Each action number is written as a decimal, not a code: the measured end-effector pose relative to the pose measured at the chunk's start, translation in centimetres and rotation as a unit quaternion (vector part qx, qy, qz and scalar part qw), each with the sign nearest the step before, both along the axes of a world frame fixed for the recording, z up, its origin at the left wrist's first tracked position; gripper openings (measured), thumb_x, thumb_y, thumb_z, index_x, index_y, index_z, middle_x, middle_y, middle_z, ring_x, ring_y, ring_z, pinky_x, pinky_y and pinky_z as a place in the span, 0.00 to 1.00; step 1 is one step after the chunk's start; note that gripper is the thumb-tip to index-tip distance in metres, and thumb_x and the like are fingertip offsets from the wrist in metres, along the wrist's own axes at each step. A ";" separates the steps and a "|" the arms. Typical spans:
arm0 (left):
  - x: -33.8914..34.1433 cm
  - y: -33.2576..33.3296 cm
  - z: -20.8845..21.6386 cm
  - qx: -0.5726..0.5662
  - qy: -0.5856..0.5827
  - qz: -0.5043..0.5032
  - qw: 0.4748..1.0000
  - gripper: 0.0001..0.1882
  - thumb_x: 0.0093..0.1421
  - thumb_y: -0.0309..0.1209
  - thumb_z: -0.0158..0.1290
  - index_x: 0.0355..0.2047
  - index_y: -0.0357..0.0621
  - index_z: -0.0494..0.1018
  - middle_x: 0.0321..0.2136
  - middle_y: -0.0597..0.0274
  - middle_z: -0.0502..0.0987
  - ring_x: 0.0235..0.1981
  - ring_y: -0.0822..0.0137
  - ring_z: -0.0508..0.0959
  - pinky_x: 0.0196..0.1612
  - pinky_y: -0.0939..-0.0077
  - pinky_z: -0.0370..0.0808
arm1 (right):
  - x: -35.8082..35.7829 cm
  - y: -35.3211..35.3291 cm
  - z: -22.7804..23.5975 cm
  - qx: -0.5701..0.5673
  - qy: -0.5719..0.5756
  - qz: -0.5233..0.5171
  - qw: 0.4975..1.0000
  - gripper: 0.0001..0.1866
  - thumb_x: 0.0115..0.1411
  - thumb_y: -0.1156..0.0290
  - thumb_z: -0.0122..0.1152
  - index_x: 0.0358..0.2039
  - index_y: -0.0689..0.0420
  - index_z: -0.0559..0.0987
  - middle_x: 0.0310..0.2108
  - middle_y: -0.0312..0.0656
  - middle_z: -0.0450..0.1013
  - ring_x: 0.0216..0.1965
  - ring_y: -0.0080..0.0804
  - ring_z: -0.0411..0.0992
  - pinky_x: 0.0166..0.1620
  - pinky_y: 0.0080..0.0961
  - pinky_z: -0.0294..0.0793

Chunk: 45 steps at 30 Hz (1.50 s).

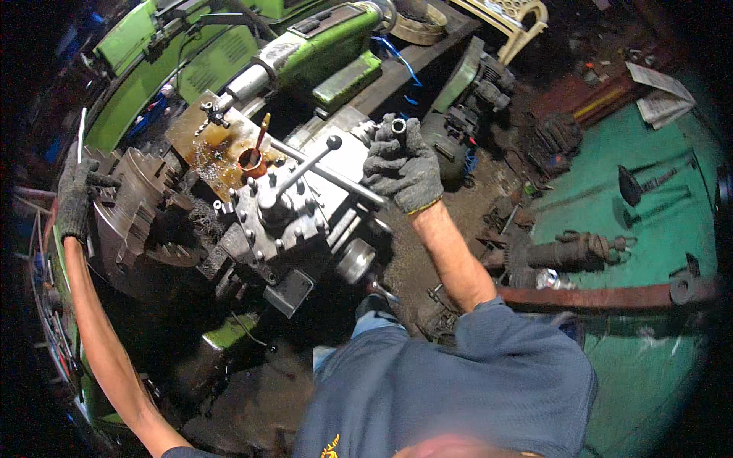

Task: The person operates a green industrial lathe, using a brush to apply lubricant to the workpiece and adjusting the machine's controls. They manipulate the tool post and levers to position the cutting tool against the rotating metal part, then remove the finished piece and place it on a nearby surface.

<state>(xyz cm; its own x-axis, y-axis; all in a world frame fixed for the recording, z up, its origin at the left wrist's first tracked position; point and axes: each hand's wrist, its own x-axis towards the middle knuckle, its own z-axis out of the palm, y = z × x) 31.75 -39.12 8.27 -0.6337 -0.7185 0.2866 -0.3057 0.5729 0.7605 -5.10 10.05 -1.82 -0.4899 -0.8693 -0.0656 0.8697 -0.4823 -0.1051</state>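
Note:
In a dark grey knitted glove, my right hand [405,169] is closed around a short metal tube [398,130], its open end facing up. This hand is just beyond the end of a long metal bar handle [336,174] on the lathe's tool post [276,208]. At the far left, my gloved left hand [75,197] is beside the big lathe chuck [137,202]. A thin pale rod [82,133] sticks up from its fingers and seems gripped; part of the grip is hidden. One finger or the thumb points toward the chuck.
A reddish-brown cup with a brush [250,159] stands on an oily plate [200,141] strewn with metal chips. The green tailstock [324,46] is behind. At right, a motor [447,145] and metal parts lie near a green surface [580,210]. A ball-ended lever [334,143] rises above the tool post.

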 end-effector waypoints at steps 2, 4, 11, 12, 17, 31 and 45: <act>-0.7 1.9 1.0 0.134 0.037 0.006 0.990 0.29 0.70 0.39 0.47 0.69 0.47 0.58 0.44 0.51 0.76 0.25 0.60 0.84 0.21 0.71 0.78 | 3.4 1.4 0.2 -0.046 -0.001 0.017 0.999 0.21 0.63 0.49 0.63 0.47 0.52 0.79 0.32 0.30 0.73 0.25 0.21 0.65 0.31 0.22 0.64; -0.8 1.8 1.2 0.126 0.029 -0.011 0.992 0.30 0.70 0.38 0.47 0.70 0.46 0.57 0.44 0.47 0.75 0.25 0.57 0.84 0.23 0.67 0.78 | 6.2 2.4 0.5 -0.056 0.005 0.021 0.998 0.21 0.63 0.47 0.62 0.49 0.48 0.79 0.32 0.29 0.71 0.26 0.21 0.63 0.30 0.21 0.62; -1.5 1.0 0.8 0.061 0.047 0.010 0.997 0.19 0.65 0.34 0.49 0.54 0.40 0.71 0.34 0.51 0.79 0.27 0.61 0.83 0.35 0.66 0.75 | 10.2 2.2 1.2 -0.080 0.011 0.029 0.996 0.19 0.66 0.49 0.59 0.48 0.47 0.78 0.35 0.27 0.73 0.32 0.21 0.68 0.31 0.23 0.64; -0.5 -0.1 0.7 -0.086 -0.045 0.025 0.995 0.15 0.63 0.33 0.51 0.48 0.40 0.73 0.37 0.50 0.79 0.30 0.57 0.83 0.38 0.64 0.75 | 10.9 1.4 2.0 -0.038 0.002 -0.018 0.999 0.18 0.67 0.50 0.59 0.49 0.48 0.78 0.36 0.27 0.73 0.33 0.21 0.70 0.31 0.23 0.65; 0.1 -0.7 0.2 -0.380 -0.251 0.080 0.887 0.11 0.59 0.36 0.54 0.40 0.47 0.78 0.32 0.56 0.80 0.32 0.61 0.80 0.38 0.64 0.74 | 10.0 -2.1 5.5 0.052 0.097 0.009 0.994 0.16 0.69 0.60 0.57 0.46 0.61 0.77 0.44 0.51 0.76 0.42 0.35 0.77 0.21 0.11 0.70; -0.9 3.4 2.1 -0.119 -0.094 0.146 0.978 0.28 0.62 0.44 0.51 0.59 0.41 0.71 0.49 0.42 0.79 0.51 0.46 0.78 0.55 0.58 0.71 | 7.8 -37.9 2.4 0.082 0.991 0.070 0.084 0.16 0.57 0.58 0.63 0.46 0.45 0.85 0.41 0.46 0.82 0.40 0.50 0.80 0.42 0.43 0.79; -0.4 3.3 1.2 -0.140 -0.067 0.136 0.978 0.27 0.65 0.33 0.52 0.63 0.35 0.67 0.31 0.56 0.82 0.26 0.69 0.82 0.28 0.75 0.75 | 6.3 -49.3 -10.9 0.030 0.973 0.161 0.163 0.16 0.62 0.63 0.59 0.48 0.55 0.83 0.51 0.44 0.79 0.53 0.42 0.75 0.56 0.35 0.71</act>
<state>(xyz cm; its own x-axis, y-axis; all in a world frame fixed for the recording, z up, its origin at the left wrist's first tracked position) 31.31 -35.81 9.48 -0.4762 -0.7706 0.4237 -0.5621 0.6372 0.5272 1.24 -39.26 -12.74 0.4360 -0.8971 -0.0721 -0.8594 -0.3912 -0.3293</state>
